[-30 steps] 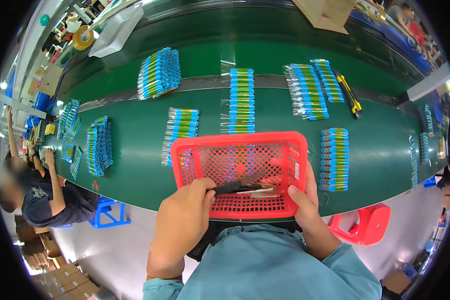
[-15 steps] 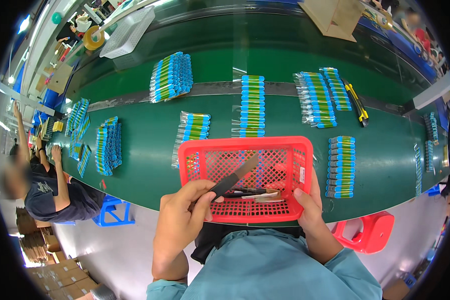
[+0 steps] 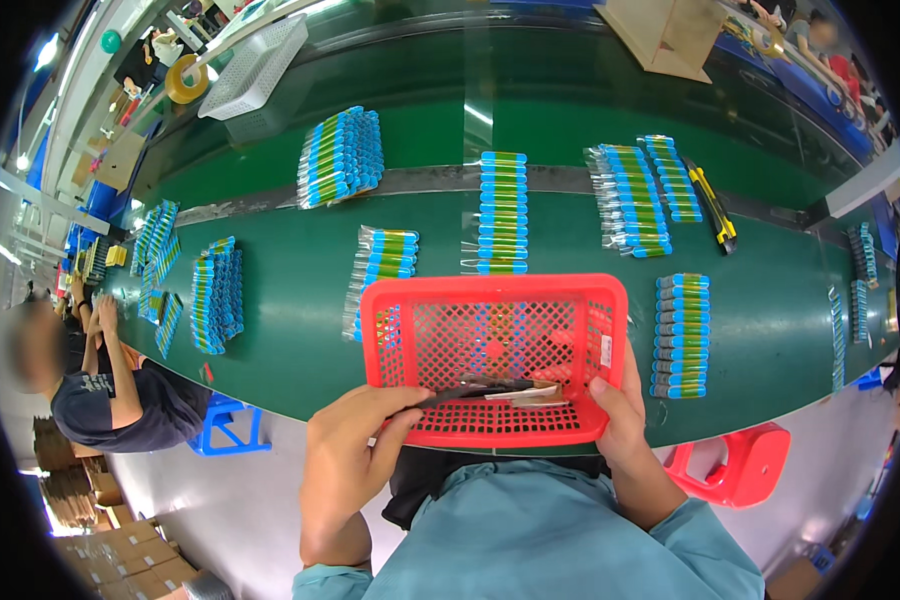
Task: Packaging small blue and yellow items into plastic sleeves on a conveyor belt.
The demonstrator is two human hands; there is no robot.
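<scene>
A red plastic basket (image 3: 495, 437) with lattice walls is tilted toward me at the table's near edge. My right hand (image 3: 622, 412) grips its right rim, thumb on the inside. At the basket's lower left, my left hand (image 3: 355, 430) pinches the dark handle of a knife (image 3: 442, 397). The knife lies low in the basket, and its blade is hard to make out among the other things there. Beside it are some thin dark and pale tools (image 3: 525, 393), partly overlapping, whose kind I cannot tell.
Rows of blue-and-green packed pieces (image 3: 503, 212) lie on the green table (image 3: 280, 300). A yellow-black utility knife (image 3: 710, 205) rests at the right. A white basket (image 3: 260, 65) stands far left. A co-worker (image 3: 120, 395) sits at the left; a red stool (image 3: 740, 465) stands right.
My left hand has lowered the knife from above the basket's rim down into it, onto the tools. The right hand keeps its grip. The co-worker's raised arm has come down.
</scene>
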